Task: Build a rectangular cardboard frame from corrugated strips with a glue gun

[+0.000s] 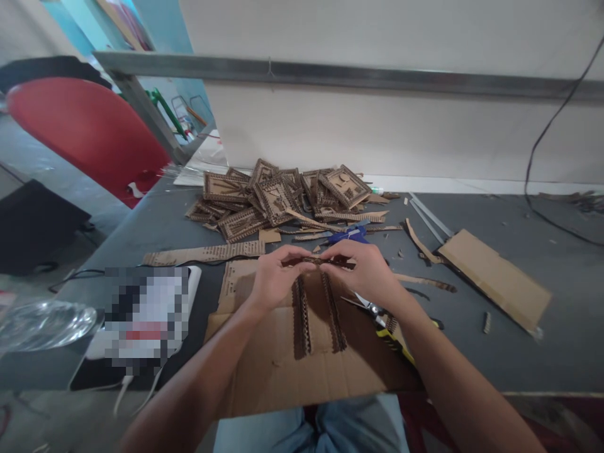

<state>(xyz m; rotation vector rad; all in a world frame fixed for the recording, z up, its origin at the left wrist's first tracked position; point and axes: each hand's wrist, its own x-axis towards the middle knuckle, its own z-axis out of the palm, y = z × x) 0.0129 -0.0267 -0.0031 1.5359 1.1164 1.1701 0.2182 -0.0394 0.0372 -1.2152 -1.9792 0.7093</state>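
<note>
Both hands meet over a flat cardboard sheet (pixel 302 371) at the table's near edge. My left hand (pixel 276 275) and my right hand (pixel 365 272) are closed, pinching the top strip of a small corrugated cardboard frame (pixel 318 311) from either side. Two ridged side strips of the frame hang down between the hands onto the sheet. Behind the hands lies a pile of finished cardboard frames (pixel 278 198).
Yellow-handled scissors (pixel 384 324) lie under my right wrist. A blue tool (pixel 349 236) sits behind the hands. A cardboard strip (pixel 202 253), a phone (pixel 141 314), a cardboard panel (pixel 495 277) with metal rulers (pixel 427 217), a plastic bag (pixel 44 324), a red chair (pixel 89 132) surround them.
</note>
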